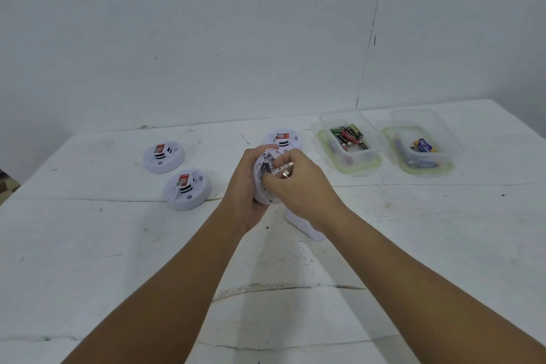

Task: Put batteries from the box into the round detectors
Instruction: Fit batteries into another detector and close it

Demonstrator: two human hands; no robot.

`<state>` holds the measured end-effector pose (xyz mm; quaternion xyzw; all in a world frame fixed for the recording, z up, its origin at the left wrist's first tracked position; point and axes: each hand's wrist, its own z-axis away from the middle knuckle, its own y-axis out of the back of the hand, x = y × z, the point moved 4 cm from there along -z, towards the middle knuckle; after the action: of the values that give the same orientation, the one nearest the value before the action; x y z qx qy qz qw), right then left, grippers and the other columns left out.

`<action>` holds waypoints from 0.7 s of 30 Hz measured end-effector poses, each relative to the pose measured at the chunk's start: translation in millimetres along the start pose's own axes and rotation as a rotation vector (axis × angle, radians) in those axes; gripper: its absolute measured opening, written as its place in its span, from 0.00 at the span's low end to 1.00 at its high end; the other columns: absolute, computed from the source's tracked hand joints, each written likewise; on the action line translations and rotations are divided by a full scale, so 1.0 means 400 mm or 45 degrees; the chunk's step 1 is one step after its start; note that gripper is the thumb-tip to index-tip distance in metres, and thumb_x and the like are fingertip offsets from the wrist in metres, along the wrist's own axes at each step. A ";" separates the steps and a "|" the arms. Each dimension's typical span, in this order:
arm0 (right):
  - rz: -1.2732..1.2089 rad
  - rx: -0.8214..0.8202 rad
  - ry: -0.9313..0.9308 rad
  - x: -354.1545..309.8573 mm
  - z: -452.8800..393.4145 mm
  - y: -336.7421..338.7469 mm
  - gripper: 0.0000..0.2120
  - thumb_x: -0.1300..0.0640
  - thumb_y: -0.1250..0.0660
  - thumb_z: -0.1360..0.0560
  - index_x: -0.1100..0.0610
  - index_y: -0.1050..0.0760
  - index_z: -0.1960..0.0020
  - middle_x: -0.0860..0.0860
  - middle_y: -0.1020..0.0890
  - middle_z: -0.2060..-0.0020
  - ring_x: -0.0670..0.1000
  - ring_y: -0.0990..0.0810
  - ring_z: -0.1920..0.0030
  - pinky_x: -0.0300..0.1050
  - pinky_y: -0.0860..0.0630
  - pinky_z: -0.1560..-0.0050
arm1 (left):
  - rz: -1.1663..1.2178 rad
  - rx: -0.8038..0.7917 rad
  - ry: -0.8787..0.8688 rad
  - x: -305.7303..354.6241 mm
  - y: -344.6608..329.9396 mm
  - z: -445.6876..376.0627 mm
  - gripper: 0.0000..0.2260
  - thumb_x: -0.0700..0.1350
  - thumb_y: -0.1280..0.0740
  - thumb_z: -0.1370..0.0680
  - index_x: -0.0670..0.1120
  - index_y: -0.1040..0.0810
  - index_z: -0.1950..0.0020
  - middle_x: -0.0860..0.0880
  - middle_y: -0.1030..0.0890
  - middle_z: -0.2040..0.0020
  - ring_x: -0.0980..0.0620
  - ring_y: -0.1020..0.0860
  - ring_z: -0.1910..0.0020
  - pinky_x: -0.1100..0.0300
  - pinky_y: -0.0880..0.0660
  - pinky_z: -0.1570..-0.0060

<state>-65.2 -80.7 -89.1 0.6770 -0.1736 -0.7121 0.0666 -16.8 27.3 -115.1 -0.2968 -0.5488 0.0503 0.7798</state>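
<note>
My left hand [246,186] grips a white round detector [263,179] tilted on edge above the table, its open back facing my right hand. My right hand [298,183] has its fingertips in the open compartment, pinching a dark battery [266,168]. Three more white detectors lie on the table: one far left [163,157], one in front of it [188,189], one behind my hands [283,139]. A clear box [347,139] at the right holds several batteries.
A second clear box [422,145] with blue batteries stands at the far right; both boxes sit on green-rimmed lids. A white cover piece [304,224] lies on the table under my right wrist. A white wall rises behind the white table [118,245].
</note>
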 end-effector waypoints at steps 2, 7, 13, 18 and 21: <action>0.011 0.012 -0.015 0.005 -0.006 0.011 0.09 0.50 0.29 0.24 0.49 0.23 0.45 0.45 0.17 0.53 0.43 0.21 0.61 0.32 0.31 0.71 | -0.020 -0.007 0.009 -0.005 -0.018 -0.003 0.13 0.52 0.37 0.19 0.51 0.15 0.55 0.50 0.17 0.58 0.50 0.18 0.59 0.59 0.23 0.64; -0.117 0.091 0.005 0.018 -0.009 0.064 0.04 0.54 0.27 0.26 0.50 0.19 0.51 0.43 0.18 0.63 0.41 0.24 0.68 0.35 0.30 0.69 | -0.005 -0.011 0.037 -0.015 -0.057 -0.023 0.10 0.54 0.33 0.22 0.49 0.17 0.49 0.46 0.19 0.51 0.47 0.19 0.53 0.54 0.24 0.53; -0.191 0.308 0.044 0.070 -0.034 0.232 0.03 0.56 0.25 0.26 0.52 0.17 0.52 0.41 0.20 0.66 0.39 0.25 0.68 0.34 0.29 0.64 | 0.045 -0.035 0.052 -0.039 -0.162 -0.073 0.09 0.52 0.34 0.19 0.48 0.20 0.48 0.44 0.21 0.48 0.45 0.22 0.48 0.47 0.27 0.35; 0.185 0.571 0.123 0.125 -0.058 0.423 0.02 0.54 0.27 0.24 0.50 0.17 0.51 0.45 0.17 0.59 0.40 0.24 0.62 0.34 0.30 0.60 | -0.016 -0.093 0.090 -0.069 -0.251 -0.119 0.10 0.54 0.32 0.22 0.49 0.16 0.50 0.47 0.17 0.49 0.47 0.19 0.50 0.47 0.28 0.32; 0.456 0.652 0.121 0.164 -0.086 0.525 0.03 0.54 0.28 0.22 0.52 0.17 0.50 0.45 0.17 0.58 0.44 0.23 0.58 0.26 0.33 0.59 | -0.046 -0.119 0.130 -0.085 -0.307 -0.144 0.12 0.54 0.38 0.17 0.50 0.20 0.53 0.48 0.23 0.52 0.49 0.23 0.52 0.48 0.32 0.32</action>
<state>-65.5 -303.4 -80.8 0.6629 -0.4605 -0.5898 0.0263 -9.5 -110.3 -92.3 -0.3253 -0.5154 -0.0045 0.7928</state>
